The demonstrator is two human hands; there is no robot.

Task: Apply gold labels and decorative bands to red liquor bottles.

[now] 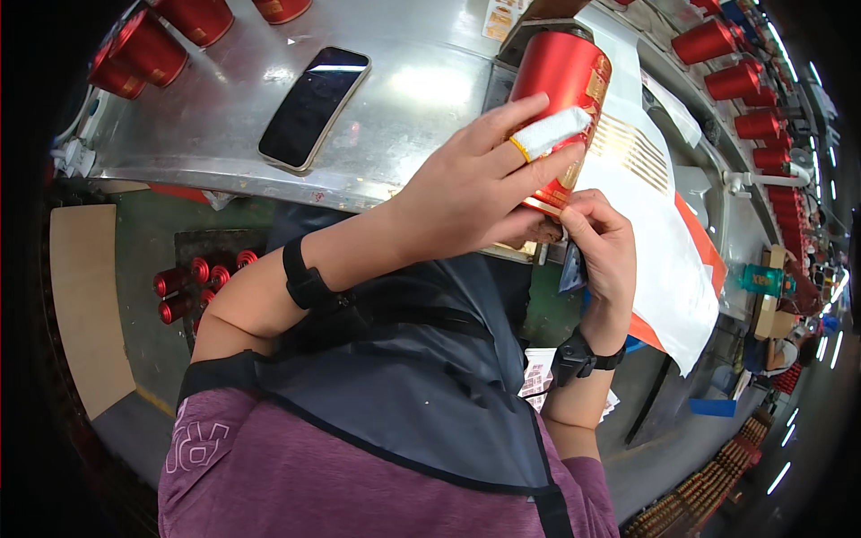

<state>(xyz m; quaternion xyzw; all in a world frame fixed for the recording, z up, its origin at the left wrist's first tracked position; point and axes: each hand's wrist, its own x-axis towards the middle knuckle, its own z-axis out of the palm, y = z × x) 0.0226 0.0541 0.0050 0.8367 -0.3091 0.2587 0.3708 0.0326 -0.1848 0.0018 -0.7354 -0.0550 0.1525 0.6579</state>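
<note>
A shiny red metal canister (pixel 558 76) with gold decoration lies tilted on a dark holder at the bench's near edge. My left hand (pixel 480 170) lies over it, fingers curved across its side, and one finger wears a white cloth finger cover (pixel 552 132) with a yellow edge. At the canister's near end, my right hand (pixel 603 238) is closed in a pinch, thumb and fingertip against the rim beside a gold band. Whatever lies between those fingertips is too small to make out. The underside of the canister is hidden.
A black-screened phone (pixel 314 108) rests on the metal bench (pixel 408 134). Right of the canister lies a white sheet with gold strips (pixel 632 148). More red canisters (pixel 148 49) stand at the far left, others (pixel 704 43) line the right. Small red cylinders (pixel 202 273) sit low on the left.
</note>
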